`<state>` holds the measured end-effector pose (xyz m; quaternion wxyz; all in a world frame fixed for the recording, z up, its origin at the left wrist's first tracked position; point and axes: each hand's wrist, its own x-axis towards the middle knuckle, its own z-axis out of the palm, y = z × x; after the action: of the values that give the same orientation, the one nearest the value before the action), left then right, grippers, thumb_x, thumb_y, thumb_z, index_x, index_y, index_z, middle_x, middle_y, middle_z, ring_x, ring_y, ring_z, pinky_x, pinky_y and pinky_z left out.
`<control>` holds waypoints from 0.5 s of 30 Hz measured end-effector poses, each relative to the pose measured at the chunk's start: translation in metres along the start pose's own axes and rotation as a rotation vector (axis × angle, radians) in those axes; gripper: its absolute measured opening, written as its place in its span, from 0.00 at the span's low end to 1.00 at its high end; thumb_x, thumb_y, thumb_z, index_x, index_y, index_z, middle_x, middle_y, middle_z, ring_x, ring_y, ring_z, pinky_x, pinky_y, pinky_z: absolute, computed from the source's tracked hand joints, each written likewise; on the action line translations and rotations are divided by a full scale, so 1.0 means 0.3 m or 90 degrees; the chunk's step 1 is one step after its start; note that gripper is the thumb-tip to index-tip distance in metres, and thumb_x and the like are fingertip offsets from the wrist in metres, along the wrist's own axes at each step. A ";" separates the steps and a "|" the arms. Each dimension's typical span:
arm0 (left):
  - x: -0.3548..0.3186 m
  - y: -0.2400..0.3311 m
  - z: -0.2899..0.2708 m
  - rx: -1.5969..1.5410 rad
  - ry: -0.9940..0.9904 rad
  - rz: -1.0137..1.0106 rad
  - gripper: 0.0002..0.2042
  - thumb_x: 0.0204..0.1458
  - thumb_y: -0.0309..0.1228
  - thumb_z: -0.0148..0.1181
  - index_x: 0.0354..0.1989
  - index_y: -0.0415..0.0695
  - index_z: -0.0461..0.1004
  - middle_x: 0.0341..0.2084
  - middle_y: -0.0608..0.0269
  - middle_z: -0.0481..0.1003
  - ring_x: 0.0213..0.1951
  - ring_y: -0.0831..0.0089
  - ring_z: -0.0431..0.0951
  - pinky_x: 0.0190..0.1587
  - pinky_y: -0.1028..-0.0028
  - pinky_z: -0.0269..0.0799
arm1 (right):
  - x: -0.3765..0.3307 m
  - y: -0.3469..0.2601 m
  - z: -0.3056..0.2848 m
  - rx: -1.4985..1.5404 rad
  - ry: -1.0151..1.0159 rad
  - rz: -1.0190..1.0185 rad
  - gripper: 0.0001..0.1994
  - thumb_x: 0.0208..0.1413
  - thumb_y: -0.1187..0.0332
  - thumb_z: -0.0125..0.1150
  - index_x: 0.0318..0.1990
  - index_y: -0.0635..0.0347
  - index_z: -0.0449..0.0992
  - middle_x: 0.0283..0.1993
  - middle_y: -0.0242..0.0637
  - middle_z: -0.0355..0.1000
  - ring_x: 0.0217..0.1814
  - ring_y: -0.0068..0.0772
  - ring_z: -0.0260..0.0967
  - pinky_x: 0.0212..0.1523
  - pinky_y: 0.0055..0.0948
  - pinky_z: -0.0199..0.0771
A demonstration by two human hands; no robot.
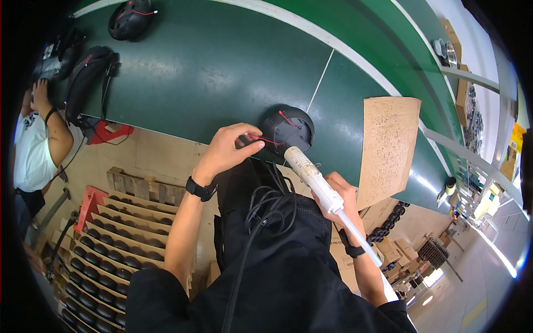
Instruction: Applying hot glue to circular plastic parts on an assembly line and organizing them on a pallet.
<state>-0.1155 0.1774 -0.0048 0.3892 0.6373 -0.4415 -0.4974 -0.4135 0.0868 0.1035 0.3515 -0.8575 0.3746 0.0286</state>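
Observation:
A black round plastic housing (302,123) rests on the green table near its front edge. Thin red and black wires (268,140) run from it toward my left hand (230,149), which pinches them between thumb and fingertips at the housing's left side. My right hand (340,194) is closed round a white hot glue gun (317,183), its fingers partly hidden behind the body. The gun's ribbed front end points at the housing's lower rim; whether the tip touches cannot be made out. A long translucent glue stick (358,236) juts from the gun's rear.
A stained cardboard sheet (390,147) lies to the right on the green table (194,83). Another black housing (130,19) sits at the far left, near a black bag (89,83). A co-worker (41,139) is at the left. Racked black round parts (111,255) stand below the table.

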 end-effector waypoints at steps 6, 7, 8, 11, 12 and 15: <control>0.046 -0.138 -0.003 -0.127 0.047 -0.056 0.13 0.63 0.24 0.56 0.55 0.40 0.74 0.44 0.59 0.81 0.48 0.73 0.80 0.44 0.71 0.78 | 0.040 -0.057 -0.024 0.104 0.104 -0.009 0.08 0.48 0.72 0.71 0.33 0.65 0.78 0.31 0.44 0.70 0.29 0.49 0.72 0.32 0.39 0.73; 0.055 -0.160 -0.006 -0.095 0.043 -0.017 0.15 0.61 0.21 0.53 0.56 0.40 0.74 0.45 0.58 0.81 0.48 0.72 0.80 0.45 0.70 0.78 | 0.040 -0.056 -0.042 0.061 0.043 0.046 0.10 0.49 0.70 0.71 0.36 0.65 0.79 0.31 0.45 0.70 0.30 0.50 0.72 0.32 0.39 0.72; 0.061 -0.172 -0.002 -0.061 0.031 -0.019 0.17 0.57 0.19 0.56 0.56 0.41 0.74 0.44 0.55 0.81 0.48 0.67 0.80 0.47 0.68 0.79 | 0.037 -0.058 -0.065 0.020 -0.016 0.100 0.11 0.50 0.69 0.72 0.38 0.65 0.79 0.32 0.47 0.70 0.31 0.50 0.72 0.33 0.39 0.71; 0.088 -0.179 0.016 0.106 -0.020 0.078 0.30 0.49 0.25 0.65 0.64 0.44 0.68 0.55 0.50 0.75 0.54 0.56 0.78 0.53 0.63 0.77 | 0.038 -0.083 -0.117 0.056 -0.029 0.141 0.12 0.51 0.67 0.72 0.39 0.64 0.80 0.32 0.46 0.70 0.30 0.50 0.72 0.32 0.38 0.70; 0.092 -0.136 0.029 0.134 -0.047 0.065 0.36 0.45 0.27 0.69 0.67 0.45 0.65 0.60 0.48 0.71 0.58 0.53 0.75 0.58 0.60 0.75 | 0.016 -0.057 -0.121 0.084 -0.006 0.105 0.11 0.51 0.68 0.72 0.39 0.64 0.79 0.31 0.45 0.69 0.30 0.47 0.72 0.32 0.37 0.70; 0.126 -0.044 0.057 0.192 -0.092 0.204 0.53 0.34 0.30 0.79 0.73 0.44 0.54 0.68 0.45 0.61 0.67 0.46 0.64 0.68 0.56 0.64 | -0.052 -0.029 -0.125 0.151 0.059 0.151 0.12 0.55 0.71 0.69 0.45 0.66 0.77 0.38 0.40 0.77 0.34 0.31 0.75 0.36 0.30 0.74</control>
<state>-0.1255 0.1446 -0.0318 0.3307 0.5731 -0.6330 -0.4019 -0.4270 0.0773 0.1415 0.4271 -0.7602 0.4894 -0.0142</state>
